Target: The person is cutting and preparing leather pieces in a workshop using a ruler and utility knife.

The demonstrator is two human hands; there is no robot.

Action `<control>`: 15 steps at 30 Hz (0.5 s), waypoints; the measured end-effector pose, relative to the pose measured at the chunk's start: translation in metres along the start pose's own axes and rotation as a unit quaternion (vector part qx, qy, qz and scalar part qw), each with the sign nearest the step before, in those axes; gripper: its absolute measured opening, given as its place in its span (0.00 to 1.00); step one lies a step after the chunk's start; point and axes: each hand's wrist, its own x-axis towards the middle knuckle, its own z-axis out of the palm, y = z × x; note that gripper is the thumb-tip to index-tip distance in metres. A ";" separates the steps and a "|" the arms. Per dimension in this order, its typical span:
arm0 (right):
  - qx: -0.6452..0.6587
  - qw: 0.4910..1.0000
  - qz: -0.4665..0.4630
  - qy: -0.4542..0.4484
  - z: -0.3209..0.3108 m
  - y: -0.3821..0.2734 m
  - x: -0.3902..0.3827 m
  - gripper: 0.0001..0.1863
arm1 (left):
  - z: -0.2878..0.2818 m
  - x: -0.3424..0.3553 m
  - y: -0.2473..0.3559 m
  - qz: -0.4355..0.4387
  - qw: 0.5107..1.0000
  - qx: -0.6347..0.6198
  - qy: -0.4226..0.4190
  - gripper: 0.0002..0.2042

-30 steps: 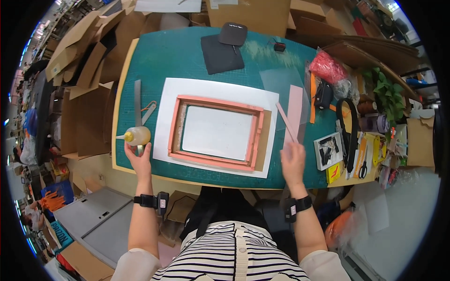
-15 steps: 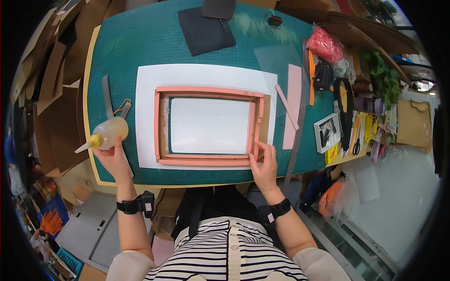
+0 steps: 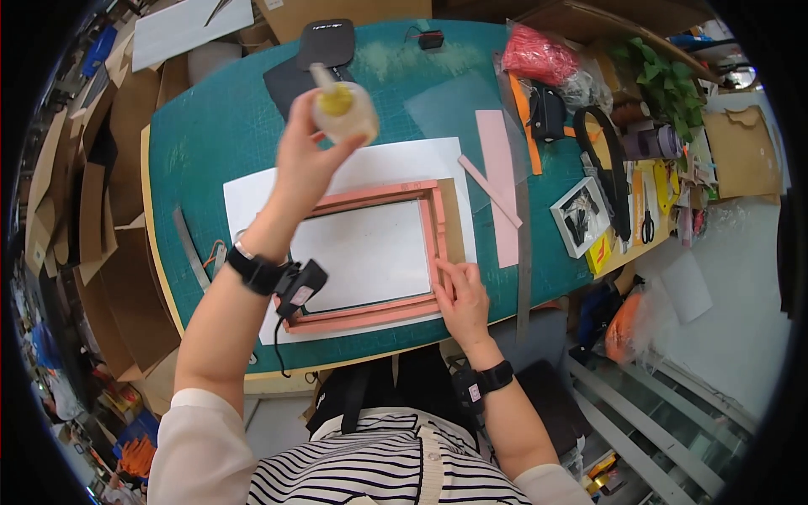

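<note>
My left hand (image 3: 299,160) is raised above the far part of the cutting mat, gripping a squeeze bottle (image 3: 349,118) with a yellow cap and its pale nozzle pointing away from me. A pink-edged rectangular frame (image 3: 370,316) lies on a large white sheet (image 3: 387,156), around a white inner panel (image 3: 362,252). My left forearm and its black wrist device hide the frame's left side. My right hand (image 3: 463,299) has its fingers curled onto the frame's right side, near the lower corner.
Pink strips (image 3: 497,202) and a metal ruler (image 3: 523,303) lie right of the sheet on the green mat (image 3: 194,151). A white box (image 3: 576,215), straps, bags and a plant crowd the right; dark pads (image 3: 326,42) lie at the back; cardboard stands left.
My left hand has carried the bottle from the left edge up and rightward over the mat. My right hand has moved from beside the pink strips onto the frame's right side.
</note>
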 end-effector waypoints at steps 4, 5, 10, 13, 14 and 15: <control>0.019 1.000 0.006 -0.007 0.000 0.002 0.000 0.20 | 0.048 0.021 -0.007 0.000 1.000 0.005 -0.009 0.29; 0.021 1.000 0.010 -0.002 -0.001 0.003 -0.001 0.20 | 0.056 0.024 -0.006 -0.009 0.999 0.044 -0.006 0.28; 0.001 1.000 -0.007 0.000 -0.001 0.005 -0.001 0.21 | 0.069 0.037 -0.037 -0.029 0.998 0.059 -0.012 0.29; 0.018 0.999 -0.006 0.042 0.002 0.006 0.001 0.23 | 0.068 0.036 -0.036 -0.019 0.999 0.033 -0.017 0.33; 0.021 0.999 -0.006 0.038 0.003 0.004 0.003 0.23 | 0.060 0.031 -0.036 -0.010 0.998 0.069 -0.006 0.35; 0.045 0.998 0.031 0.021 0.002 0.003 0.004 0.23 | 0.054 0.025 -0.035 -0.001 0.995 0.101 0.003 0.37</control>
